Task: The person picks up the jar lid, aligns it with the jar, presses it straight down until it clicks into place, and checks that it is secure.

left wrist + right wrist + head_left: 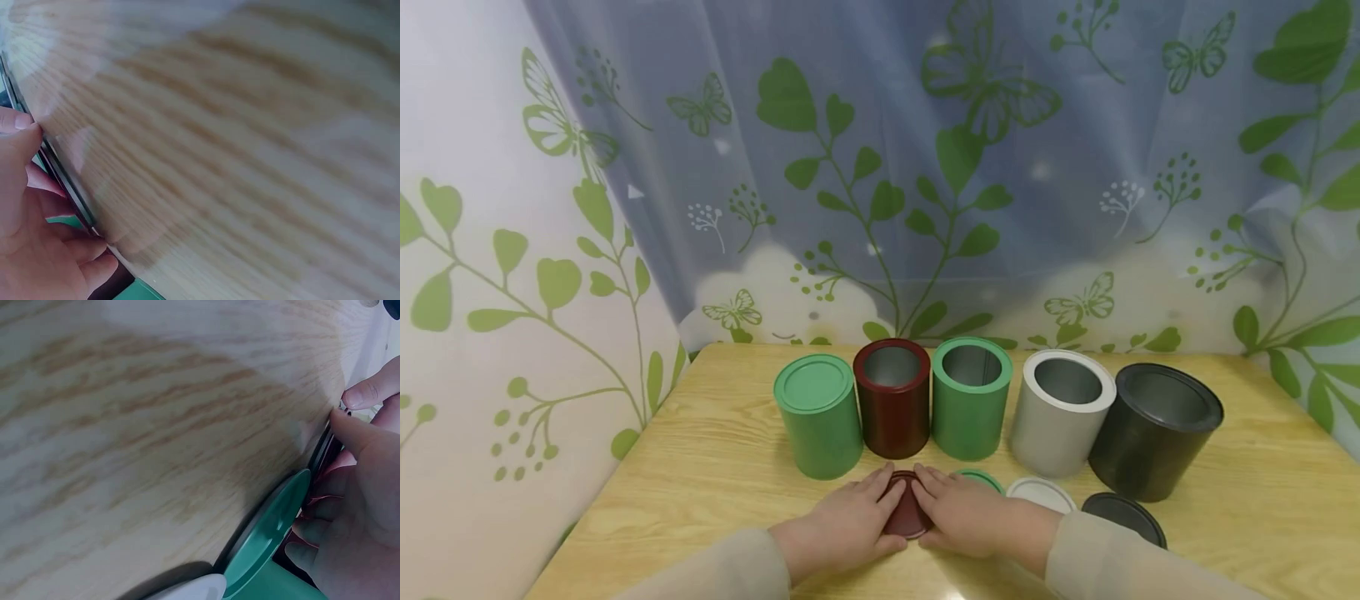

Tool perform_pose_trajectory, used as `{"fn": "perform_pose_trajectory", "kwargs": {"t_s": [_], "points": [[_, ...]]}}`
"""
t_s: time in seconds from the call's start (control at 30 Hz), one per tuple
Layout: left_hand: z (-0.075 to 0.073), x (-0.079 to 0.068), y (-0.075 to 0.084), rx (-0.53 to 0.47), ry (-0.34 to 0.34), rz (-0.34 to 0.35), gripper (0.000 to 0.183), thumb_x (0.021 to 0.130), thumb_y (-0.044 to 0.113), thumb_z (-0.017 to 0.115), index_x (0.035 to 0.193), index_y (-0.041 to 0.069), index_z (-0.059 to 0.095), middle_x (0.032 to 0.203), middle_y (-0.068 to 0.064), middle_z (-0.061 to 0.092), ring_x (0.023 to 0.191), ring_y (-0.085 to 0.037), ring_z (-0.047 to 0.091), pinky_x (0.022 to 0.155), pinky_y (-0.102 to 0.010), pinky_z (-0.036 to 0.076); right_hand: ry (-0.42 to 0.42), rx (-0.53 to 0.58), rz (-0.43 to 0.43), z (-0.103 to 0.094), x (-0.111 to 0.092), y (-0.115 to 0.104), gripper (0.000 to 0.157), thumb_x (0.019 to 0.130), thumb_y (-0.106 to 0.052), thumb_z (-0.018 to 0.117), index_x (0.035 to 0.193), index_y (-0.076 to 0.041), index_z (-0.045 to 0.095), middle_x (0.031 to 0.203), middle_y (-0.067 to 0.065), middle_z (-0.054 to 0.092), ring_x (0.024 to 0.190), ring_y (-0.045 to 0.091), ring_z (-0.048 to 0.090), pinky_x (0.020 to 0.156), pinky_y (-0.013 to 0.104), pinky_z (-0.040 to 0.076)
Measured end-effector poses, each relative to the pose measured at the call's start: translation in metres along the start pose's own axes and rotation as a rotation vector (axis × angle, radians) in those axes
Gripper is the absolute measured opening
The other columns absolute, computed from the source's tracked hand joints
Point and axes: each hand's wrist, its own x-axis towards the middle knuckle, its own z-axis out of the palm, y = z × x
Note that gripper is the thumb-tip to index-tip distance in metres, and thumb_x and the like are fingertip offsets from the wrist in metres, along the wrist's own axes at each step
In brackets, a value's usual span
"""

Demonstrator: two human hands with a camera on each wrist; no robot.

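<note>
A round dark red lid (909, 515) lies at the front middle of the table. My left hand (852, 518) holds its left side, thumb at the near edge and fingers toward the far edge. On the opposite side my right hand (964, 514) grips it the same way. Both wrist views show the thumbs meeting at the near rim, with the lid's edge (69, 184) low over the wood. Right behind the hands stands a dark red can (895, 421), its top uncovered. Partly behind my right hand is a green lid (981, 477).
Left of the red can stands a green can (820, 437) with its lid on. To the right are an open green can (970, 425), a white can (1051, 437) and a black can (1146, 454). A white lid (1041, 493) and a black lid (1123, 515) lie before them. A patterned curtain (880, 208) hangs behind.
</note>
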Motion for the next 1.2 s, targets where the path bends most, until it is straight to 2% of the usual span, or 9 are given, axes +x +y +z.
{"fn": "perform_pose_trajectory", "kwargs": {"t_s": [0.3, 0.67, 0.93, 1.07, 1.2], "points": [[0.0017, -0.0001, -0.0006, -0.003, 0.023, 0.04, 0.071, 0.093, 0.056, 0.041, 0.144, 0.007, 0.036, 0.151, -0.017, 0.023, 0.135, -0.026, 0.03, 0.103, -0.036, 0.035, -0.003, 0.029, 0.0, 0.0007, -0.0005, -0.0005, 0.064, 0.092, -0.042, 0.054, 0.137, 0.002, 0.044, 0.144, 0.02, 0.035, 0.13, 0.03, 0.038, 0.1, 0.041, 0.038], [0.0013, 0.0006, 0.0007, -0.014, 0.024, 0.031, 0.068, 0.094, 0.053, 0.044, 0.143, 0.006, 0.038, 0.148, -0.018, 0.027, 0.134, -0.028, 0.031, 0.104, -0.036, 0.034, 0.018, 0.051, -0.004, 0.0035, 0.0009, 0.0007, 0.064, 0.092, -0.041, 0.055, 0.136, 0.003, 0.045, 0.144, 0.02, 0.035, 0.127, 0.03, 0.042, 0.1, 0.039, 0.039], [0.0011, 0.0024, 0.0015, 0.039, 0.036, 0.088, 0.065, 0.096, 0.049, 0.042, 0.142, 0.004, 0.038, 0.15, -0.012, 0.026, 0.133, -0.031, 0.032, 0.106, -0.035, 0.031, 0.018, 0.042, -0.018, 0.0068, 0.0, 0.003, 0.063, 0.093, -0.04, 0.054, 0.137, 0.005, 0.043, 0.145, 0.021, 0.033, 0.128, 0.029, 0.04, 0.101, 0.037, 0.038], [0.0011, 0.0031, -0.0004, 0.048, 0.052, 0.144, 0.062, 0.098, 0.046, 0.04, 0.143, 0.004, 0.036, 0.15, -0.011, 0.027, 0.134, -0.031, 0.03, 0.107, -0.037, 0.029, 0.013, 0.071, -0.011, 0.0064, -0.0003, 0.004, 0.062, 0.094, -0.038, 0.054, 0.137, 0.005, 0.042, 0.146, 0.021, 0.031, 0.13, 0.03, 0.038, 0.103, 0.038, 0.036], [0.0052, 0.0026, -0.0035, 0.062, 0.086, 0.169, 0.059, 0.099, 0.044, 0.037, 0.143, 0.004, 0.037, 0.149, -0.01, 0.03, 0.135, -0.029, 0.028, 0.108, -0.04, 0.026, 0.031, 0.1, -0.021, 0.0043, -0.0001, 0.0049, 0.061, 0.094, -0.036, 0.053, 0.137, 0.006, 0.041, 0.146, 0.022, 0.031, 0.13, 0.032, 0.037, 0.103, 0.039, 0.035]]}}
